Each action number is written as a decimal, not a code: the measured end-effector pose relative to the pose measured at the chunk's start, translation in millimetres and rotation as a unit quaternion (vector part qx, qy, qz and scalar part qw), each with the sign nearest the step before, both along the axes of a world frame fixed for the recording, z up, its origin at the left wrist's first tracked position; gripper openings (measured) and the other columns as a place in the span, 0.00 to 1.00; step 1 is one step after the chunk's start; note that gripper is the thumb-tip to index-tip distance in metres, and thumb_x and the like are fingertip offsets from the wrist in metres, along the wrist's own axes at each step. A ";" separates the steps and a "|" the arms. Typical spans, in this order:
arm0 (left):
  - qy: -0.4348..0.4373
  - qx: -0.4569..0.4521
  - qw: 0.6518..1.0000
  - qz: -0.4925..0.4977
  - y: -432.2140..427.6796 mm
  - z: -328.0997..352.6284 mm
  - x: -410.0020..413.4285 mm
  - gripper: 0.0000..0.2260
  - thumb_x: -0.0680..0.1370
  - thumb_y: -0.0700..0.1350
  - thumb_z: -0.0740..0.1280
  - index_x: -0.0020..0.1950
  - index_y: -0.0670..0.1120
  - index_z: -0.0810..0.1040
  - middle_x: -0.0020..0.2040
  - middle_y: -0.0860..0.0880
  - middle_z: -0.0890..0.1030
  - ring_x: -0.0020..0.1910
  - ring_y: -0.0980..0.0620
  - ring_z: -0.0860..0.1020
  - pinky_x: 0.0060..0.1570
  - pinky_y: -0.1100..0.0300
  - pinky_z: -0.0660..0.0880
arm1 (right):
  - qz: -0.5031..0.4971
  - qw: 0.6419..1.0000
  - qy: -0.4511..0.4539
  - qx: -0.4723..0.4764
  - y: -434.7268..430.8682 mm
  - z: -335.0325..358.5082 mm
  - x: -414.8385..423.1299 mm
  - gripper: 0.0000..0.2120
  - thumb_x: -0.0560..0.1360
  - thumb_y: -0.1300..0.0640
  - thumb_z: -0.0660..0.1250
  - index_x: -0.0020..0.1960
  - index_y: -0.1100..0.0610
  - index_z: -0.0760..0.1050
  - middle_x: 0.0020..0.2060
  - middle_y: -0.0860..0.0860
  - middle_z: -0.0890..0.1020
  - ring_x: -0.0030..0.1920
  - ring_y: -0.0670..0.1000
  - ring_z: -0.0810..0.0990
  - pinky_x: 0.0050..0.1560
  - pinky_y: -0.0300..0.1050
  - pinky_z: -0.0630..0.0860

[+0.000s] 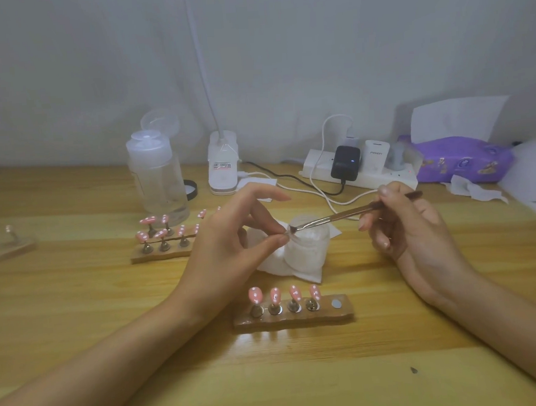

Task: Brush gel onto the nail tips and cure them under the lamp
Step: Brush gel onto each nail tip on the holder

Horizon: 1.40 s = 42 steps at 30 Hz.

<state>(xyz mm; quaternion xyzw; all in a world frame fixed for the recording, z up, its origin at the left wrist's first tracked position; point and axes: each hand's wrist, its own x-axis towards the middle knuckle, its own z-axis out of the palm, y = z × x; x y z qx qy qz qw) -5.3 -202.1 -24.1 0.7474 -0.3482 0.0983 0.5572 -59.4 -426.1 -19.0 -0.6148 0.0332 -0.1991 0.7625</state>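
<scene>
Nearest holder [300, 321] carries four pink tips [255, 295] on pegs (fifth magnet [336, 303] uncovered). Above the whitish-filled jar [308, 252], left hand [231, 237] pinches a clear nail tip [290, 231]; right hand [411, 224] grips the brush [340, 216], bristles touching it.

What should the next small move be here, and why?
Probably draw the brush in the right hand gently along the small tip that the left hand pinches: its bristles meet that tip, above the jar. The near holder has one bare slot to take it afterwards.
</scene>
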 end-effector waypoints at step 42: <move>0.027 0.000 1.000 0.007 1.4 -0.2 1.9 0.17 0.73 0.39 0.76 0.57 0.54 0.79 0.38 0.53 0.83 0.42 0.54 0.83 0.32 0.60 0.71 | -0.033 0.999 0.003 -0.015 -1.0 -1.2 -0.7 0.12 0.82 0.58 0.58 0.40 0.55 0.67 0.28 0.55 0.80 0.21 0.47 0.66 0.27 0.45 0.52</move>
